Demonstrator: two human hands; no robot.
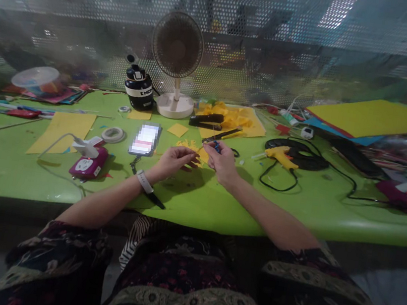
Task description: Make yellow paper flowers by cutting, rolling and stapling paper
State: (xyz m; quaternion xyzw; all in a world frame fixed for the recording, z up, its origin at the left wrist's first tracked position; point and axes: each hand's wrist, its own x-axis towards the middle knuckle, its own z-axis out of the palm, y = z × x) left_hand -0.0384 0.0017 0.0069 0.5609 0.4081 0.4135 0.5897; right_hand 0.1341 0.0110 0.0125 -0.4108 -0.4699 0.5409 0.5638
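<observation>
Above the green tabletop, my two hands are close together near the middle. My left hand (175, 161) has its thumb and fingers drawn together in a pinch; anything between them is too small to make out. My right hand (223, 164) is closed around a small dark-blue thing (217, 147), mostly hidden by the fingers, so its kind is unclear. Cut yellow paper pieces (188, 144) lie just beyond the fingertips. Behind my right hand rest a long dark tool (224, 134) and a black stapler (206, 120).
A lit phone (145, 138), a tape roll (113, 134) and a purple power adapter (89, 163) are on the left. Behind stand a black bottle (139, 93) and a fan (174, 105). Rightward lie a yellow glue gun (283, 157), a coiled black cable (311, 161) and yellow sheets (380, 119).
</observation>
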